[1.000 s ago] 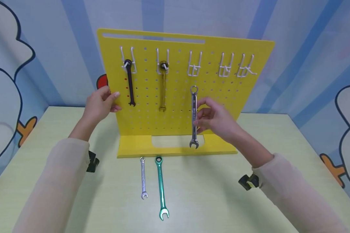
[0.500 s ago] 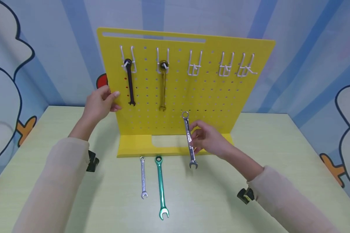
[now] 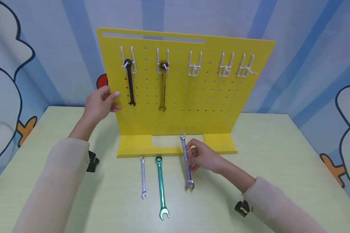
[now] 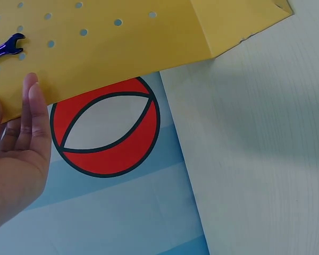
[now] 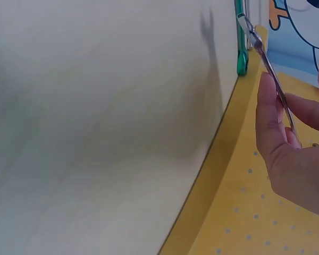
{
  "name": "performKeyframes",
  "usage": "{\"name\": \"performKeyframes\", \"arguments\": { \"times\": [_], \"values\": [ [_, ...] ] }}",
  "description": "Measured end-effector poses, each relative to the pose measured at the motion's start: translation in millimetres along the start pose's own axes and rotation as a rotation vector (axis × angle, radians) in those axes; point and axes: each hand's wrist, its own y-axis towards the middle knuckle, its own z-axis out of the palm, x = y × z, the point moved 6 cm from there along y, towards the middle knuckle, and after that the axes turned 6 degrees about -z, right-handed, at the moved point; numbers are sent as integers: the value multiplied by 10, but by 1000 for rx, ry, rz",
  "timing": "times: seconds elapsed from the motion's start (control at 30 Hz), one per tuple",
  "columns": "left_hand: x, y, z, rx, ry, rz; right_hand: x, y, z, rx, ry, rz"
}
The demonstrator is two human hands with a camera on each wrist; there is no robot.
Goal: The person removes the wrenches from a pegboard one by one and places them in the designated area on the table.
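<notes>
My right hand (image 3: 204,157) pinches a silver combination wrench (image 3: 184,147) by its shank, ring end up and tilted toward the board, open end low over the table. In the right wrist view the same wrench (image 5: 276,79) shows between thumb and fingers, its shadow on the tabletop. My left hand (image 3: 97,103) holds the left edge of the yellow pegboard (image 3: 145,123), also seen in the left wrist view with the fingers (image 4: 37,114) at the board's edge. A small silver wrench (image 3: 143,178) and a longer green ratcheting wrench (image 3: 161,187) lie on the table left of my right hand.
A black wrench (image 3: 130,85) and a brass-coloured wrench (image 3: 163,90) hang on the two left hooks. Three white hooks, among them the middle hook (image 3: 194,69), carry nothing. The pegboard's foot (image 3: 134,147) stands on the pale table (image 3: 265,142), with a patterned backdrop behind.
My right hand has brought the silver combination wrench down from in front of the board, slightly leftward and nearer me, to just over the table. The left hand has stayed at the board's edge.
</notes>
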Motion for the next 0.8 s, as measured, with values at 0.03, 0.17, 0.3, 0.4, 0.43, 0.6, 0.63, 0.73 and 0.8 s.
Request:
{"name": "performKeyframes", "arguments": {
  "times": [0.03, 0.17, 0.3, 0.4, 0.43, 0.6, 0.63, 0.73, 0.8],
  "values": [
    [1, 0, 0, 0, 1, 0, -27, -5, 20, 7, 6, 10],
    [1, -1, 1, -2, 2, 4, -123, -34, 90, 29, 13, 32],
    [2, 2, 3, 0, -2, 6, -206, -62, 146, 37, 2, 48],
    [-5, -1, 3, 0, -3, 7, -256, -74, 181, 44, -3, 65],
    [-6, -1, 4, 1, -3, 6, -265, -79, 193, 51, -4, 66],
    [1, 7, 6, 0, -3, 6, -303, -91, 232, 82, 2, 58],
    [3, 9, 6, 0, -3, 5, -308, -94, 239, 85, 8, 57],
    [5, 11, 6, 2, -5, 6, -323, -103, 254, 87, 26, 71],
    [7, 9, 7, 3, -9, 5, -333, -109, 265, 87, 30, 87]
  ]
}}
